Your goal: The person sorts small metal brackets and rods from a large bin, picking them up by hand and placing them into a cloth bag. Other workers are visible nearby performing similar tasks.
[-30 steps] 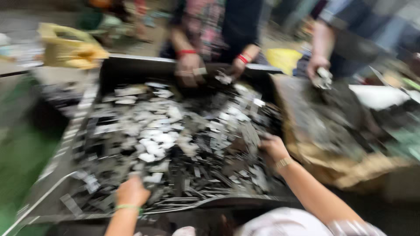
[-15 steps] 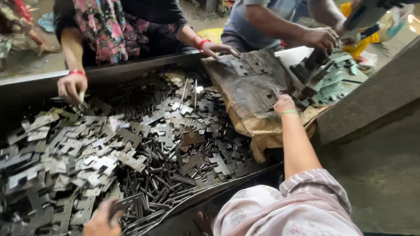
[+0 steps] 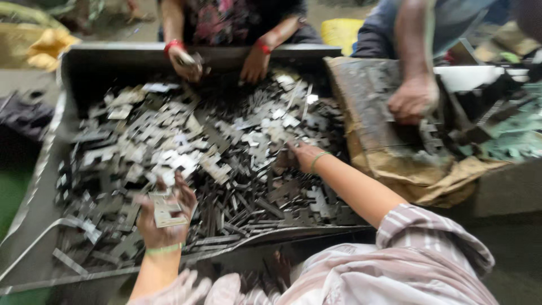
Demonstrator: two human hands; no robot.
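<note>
Hundreds of flat metal stampings heaped in a wide, dark steel tray. Single head view, blurred by motion.

Left hand: raised just above the near edge of the heap, palm up, fingers half curled around a small stack of plates. Thumb side hidden. Plates pale grey, thin, notched at the edges, lying flat on one another. Green band at the wrist.

Right hand: reached out to the middle right of the heap, fingertips sunk among the pieces. Cannot tell how far closed, nor whether anything is gripped.

Heap: brighter cross- and T-shaped blanks on top and to the left; darker narrow strips packed lengthwise toward the near rim. Surfaces dull, probably oily; edges look sharp, as punched.

Handling note (judgement): better to pick by the flat faces, not the cut edges; keep the stack squared in the palm so nothing slides off; lift pieces out instead of dragging them through the tangle, since notches likely snag.

Far side of the tray: a co-worker's two hands, red bands at the wrists, one pinching a small piece. Right of the tray: another person's hand resting on dark parts over a torn brown paper wrapping.
</note>
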